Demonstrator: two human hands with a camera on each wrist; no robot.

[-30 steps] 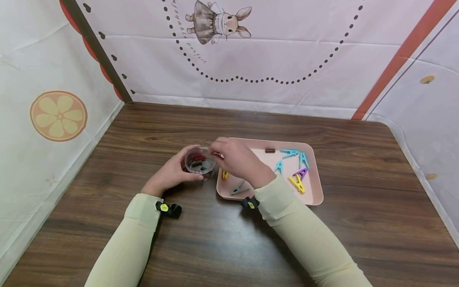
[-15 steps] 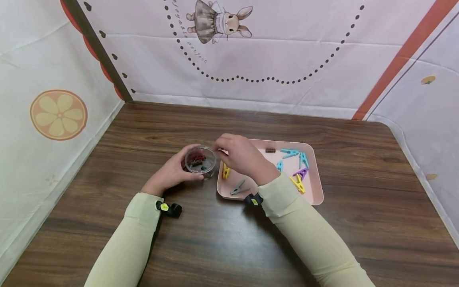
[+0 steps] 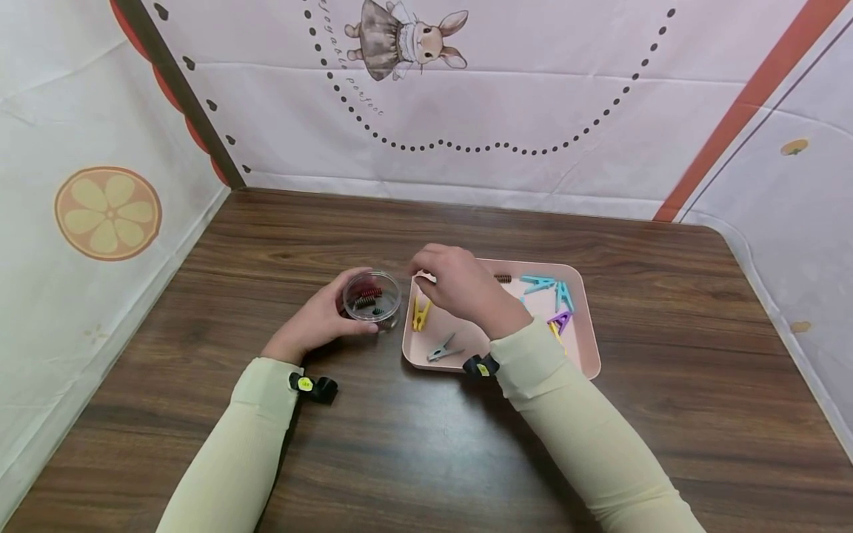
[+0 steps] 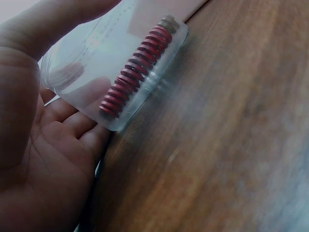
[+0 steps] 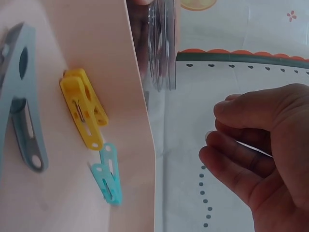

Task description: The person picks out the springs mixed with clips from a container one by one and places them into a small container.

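Note:
My left hand (image 3: 318, 322) grips a clear round plastic jar (image 3: 392, 317) on the table, thumb in front and fingers round the far side. Inside lie several coil springs, among them a red spring (image 4: 137, 67) and a dark one (image 3: 364, 303). Just right of the jar, my right hand (image 3: 460, 285) hovers over the left part of a pink tray (image 3: 589, 355). Its fingers are loosely bent, with nothing between thumb and fingertips in the right wrist view. Below it in the tray are a yellow clothespin (image 3: 420, 316) and a grey clothespin (image 3: 443, 349).
Farther right in the tray lie a brown spring (image 3: 504, 279), blue clothespins (image 3: 538, 283), a purple clothespin (image 3: 561, 321) and another yellow one, partly behind the right wrist. A printed cloth (image 3: 533, 111) hangs behind the wooden table (image 3: 333, 459).
My right hand has moved right, away from the jar's mouth and over the tray, uncovering the yellow clothespin on the left. The left hand and jar have stayed in place.

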